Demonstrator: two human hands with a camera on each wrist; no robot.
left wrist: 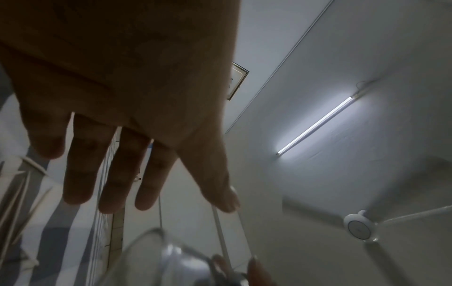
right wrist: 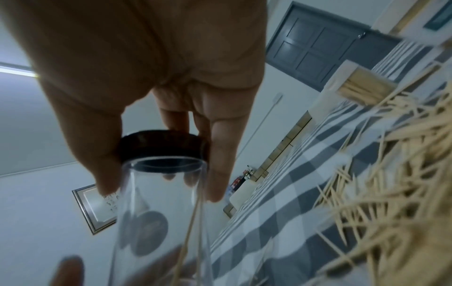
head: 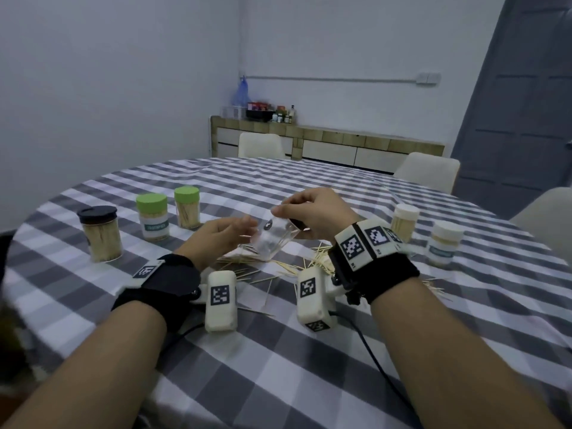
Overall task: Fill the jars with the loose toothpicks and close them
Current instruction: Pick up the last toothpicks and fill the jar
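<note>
Head view: right hand holds the clear jar tilted above the toothpicks, black lid end up-right, base down-left toward the left hand, which lies open just beside it.

Left wrist: fingers spread straight, gripping nothing; jar at the frame's bottom.

Right wrist: fingers curl around the lid; the jar runs away from the palm, nearly empty.
</note>
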